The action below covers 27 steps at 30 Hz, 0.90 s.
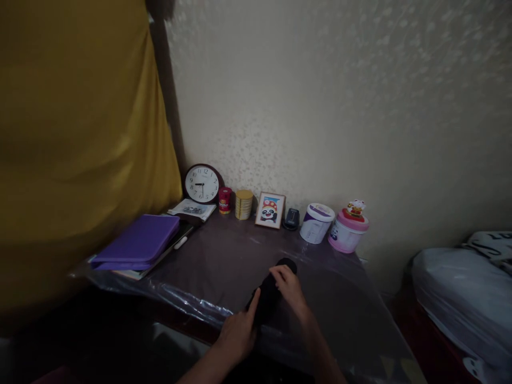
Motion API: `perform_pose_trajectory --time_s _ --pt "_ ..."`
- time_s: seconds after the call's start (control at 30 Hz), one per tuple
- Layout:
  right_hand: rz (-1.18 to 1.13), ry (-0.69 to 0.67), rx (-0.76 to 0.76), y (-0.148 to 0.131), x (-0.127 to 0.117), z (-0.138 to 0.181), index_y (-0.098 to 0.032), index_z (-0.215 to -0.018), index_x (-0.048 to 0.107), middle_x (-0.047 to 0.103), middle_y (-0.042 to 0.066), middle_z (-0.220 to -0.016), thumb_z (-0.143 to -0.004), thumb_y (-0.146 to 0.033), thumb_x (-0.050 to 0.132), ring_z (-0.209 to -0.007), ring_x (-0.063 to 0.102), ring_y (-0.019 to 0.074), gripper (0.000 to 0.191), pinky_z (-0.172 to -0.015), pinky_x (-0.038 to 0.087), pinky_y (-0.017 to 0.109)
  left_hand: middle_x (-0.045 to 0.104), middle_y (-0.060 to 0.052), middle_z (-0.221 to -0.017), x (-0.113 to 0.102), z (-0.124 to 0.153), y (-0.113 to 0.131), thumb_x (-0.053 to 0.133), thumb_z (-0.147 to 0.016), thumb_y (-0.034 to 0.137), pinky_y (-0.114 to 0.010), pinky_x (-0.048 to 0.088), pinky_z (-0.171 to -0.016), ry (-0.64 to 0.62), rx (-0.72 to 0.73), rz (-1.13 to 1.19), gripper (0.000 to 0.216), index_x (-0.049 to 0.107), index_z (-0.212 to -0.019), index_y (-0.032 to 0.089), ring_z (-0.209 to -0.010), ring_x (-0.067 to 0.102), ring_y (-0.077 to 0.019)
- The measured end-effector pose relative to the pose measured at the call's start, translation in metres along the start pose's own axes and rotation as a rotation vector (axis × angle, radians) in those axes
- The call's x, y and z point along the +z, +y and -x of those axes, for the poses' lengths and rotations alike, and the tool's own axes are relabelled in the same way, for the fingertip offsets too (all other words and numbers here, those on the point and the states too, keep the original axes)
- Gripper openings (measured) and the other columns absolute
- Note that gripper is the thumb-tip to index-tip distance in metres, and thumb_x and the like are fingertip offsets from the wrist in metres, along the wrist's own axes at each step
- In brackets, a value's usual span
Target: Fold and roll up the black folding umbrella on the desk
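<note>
A long black object (270,290), perhaps a folded umbrella or rolled cloth, lies on the dark table (224,256) near its front edge. My left hand (239,333) rests against its near end, fingers curled round it. Over the object's middle sits my right hand (290,288), its fingers pressed down on the top. A clear plastic sheet (168,290) covers the tabletop.
Along the wall stand a round clock (202,183), a red tin (224,200), a gold tin (244,204), a panda picture frame (270,210), a white-purple tub (317,222) and a pink tub (347,228). A purple folder (138,241) lies left. Yellow curtain (76,138) hangs left; bedding (464,288) right.
</note>
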State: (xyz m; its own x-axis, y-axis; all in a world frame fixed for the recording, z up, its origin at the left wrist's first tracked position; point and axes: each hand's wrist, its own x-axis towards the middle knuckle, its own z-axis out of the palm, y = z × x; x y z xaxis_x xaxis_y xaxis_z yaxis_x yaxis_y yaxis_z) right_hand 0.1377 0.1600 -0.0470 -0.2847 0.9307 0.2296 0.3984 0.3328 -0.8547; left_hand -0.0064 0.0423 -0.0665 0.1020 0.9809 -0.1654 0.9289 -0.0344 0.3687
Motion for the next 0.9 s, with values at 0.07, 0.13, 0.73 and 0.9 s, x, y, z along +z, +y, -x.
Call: perform_pose_trajectory --time_s 0.07,0.13,0.73,0.9 --pt "-0.051 0.061 0.096 0.008 -0.01 -0.002 -0.016 -0.088 0.062 0.059 0.005 -0.084 -0.079 -0.045 0.044 -0.064 0.054 0.0141 0.035 -0.056 0.044 0.025 0.065 -0.009 -0.1 0.0 0.006 -0.005 0.042 -0.079 0.019 -0.032 0.045 -0.075 0.001 0.01 0.062 0.08 -0.01 -0.141 0.019 -0.09 0.062 -0.0236" --pt "-0.055 0.082 0.149 0.015 -0.02 -0.001 -0.014 -0.091 0.062 0.06 0.007 -0.084 -0.078 -0.046 0.043 -0.059 0.054 0.0134 0.039 -0.051 0.044 0.024 0.063 -0.009 -0.105 0.003 0.011 -0.009 0.042 -0.08 0.022 -0.032 0.044 -0.077 0.007 0.004 0.122 0.08 -0.01 -0.141 0.019 -0.093 0.06 -0.0236" --pt "0.204 -0.216 -0.134 -0.006 0.009 -0.002 -0.021 -0.094 0.065 0.062 0.003 -0.092 -0.075 -0.016 0.048 -0.085 0.056 0.0145 0.026 -0.078 0.041 0.027 0.051 -0.015 -0.12 0.004 0.003 0.006 0.042 -0.079 0.014 -0.033 0.044 -0.076 0.02 -0.078 0.024 0.08 -0.008 -0.141 0.025 -0.092 0.06 -0.025" --pt "-0.088 -0.165 -0.047 0.001 0.003 0.001 -0.018 -0.088 0.066 0.059 0.003 -0.085 -0.073 -0.022 0.05 -0.079 0.054 0.0134 0.022 -0.073 0.04 0.025 0.052 -0.016 -0.118 0.002 0.003 0.008 0.036 -0.081 0.011 -0.034 0.044 -0.074 -0.005 -0.077 0.014 0.074 -0.004 -0.142 0.022 -0.09 0.06 -0.0259"
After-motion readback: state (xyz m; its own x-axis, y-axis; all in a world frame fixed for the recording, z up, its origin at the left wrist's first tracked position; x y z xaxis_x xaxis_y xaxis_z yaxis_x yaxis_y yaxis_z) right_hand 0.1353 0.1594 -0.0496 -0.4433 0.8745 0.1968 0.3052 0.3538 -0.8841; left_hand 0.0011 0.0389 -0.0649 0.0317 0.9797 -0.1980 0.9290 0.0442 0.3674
